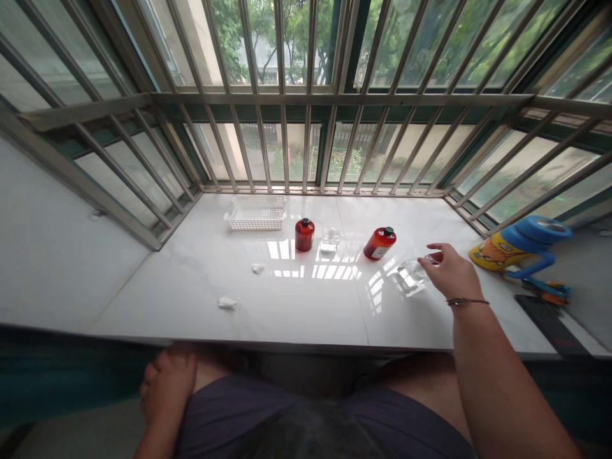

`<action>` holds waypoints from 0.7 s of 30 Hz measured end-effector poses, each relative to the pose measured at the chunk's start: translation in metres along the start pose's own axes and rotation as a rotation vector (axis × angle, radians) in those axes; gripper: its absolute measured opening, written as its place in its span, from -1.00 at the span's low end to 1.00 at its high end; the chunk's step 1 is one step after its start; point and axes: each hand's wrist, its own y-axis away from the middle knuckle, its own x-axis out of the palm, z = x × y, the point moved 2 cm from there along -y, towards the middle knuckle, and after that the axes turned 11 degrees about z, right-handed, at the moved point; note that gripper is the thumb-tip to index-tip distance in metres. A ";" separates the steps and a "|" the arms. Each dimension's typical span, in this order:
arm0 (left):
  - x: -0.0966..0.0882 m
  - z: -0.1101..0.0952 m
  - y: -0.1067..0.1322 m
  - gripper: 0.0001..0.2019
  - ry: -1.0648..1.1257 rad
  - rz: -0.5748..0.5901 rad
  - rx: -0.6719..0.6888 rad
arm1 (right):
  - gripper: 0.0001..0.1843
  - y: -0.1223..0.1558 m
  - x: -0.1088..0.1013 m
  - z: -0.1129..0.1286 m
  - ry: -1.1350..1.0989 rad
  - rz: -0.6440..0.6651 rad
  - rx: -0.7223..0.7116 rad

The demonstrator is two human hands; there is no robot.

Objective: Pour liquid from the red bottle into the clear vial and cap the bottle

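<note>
My right hand (452, 271) reaches in over the right half of the white ledge, a thin bracelet on its wrist. Thumb and fingers pinch the near end of a clear glass bottle (411, 277), which appears tilted over the surface. Left of it is a red bottle (380, 243) with a black cap and a pale label. Another red bottle (305, 235) stands farther left, beside a second clear glass bottle (330, 240). Below the ledge my left hand (167, 382) rests on my left knee, fingers draped over it, holding nothing.
A white perforated basket (255, 217) sits at the back left. Two crumpled white scraps (227, 303) lie in front. At the right are a yellow and blue flask (519, 242), a blue and orange item (552, 291) and a dark flat object (549, 325). Metal bars (310, 99) enclose the ledge.
</note>
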 end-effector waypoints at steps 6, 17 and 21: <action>0.000 0.001 0.001 -0.16 0.020 -0.034 -0.027 | -0.47 -0.005 0.014 -0.020 0.062 -0.023 -0.008; -0.001 -0.001 0.003 -0.14 -0.029 -0.023 -0.038 | -0.54 0.014 0.053 0.153 0.031 0.044 -0.476; -0.002 -0.003 0.005 -0.18 -0.030 -0.058 -0.010 | -0.51 -0.008 0.085 0.210 0.069 0.158 -0.516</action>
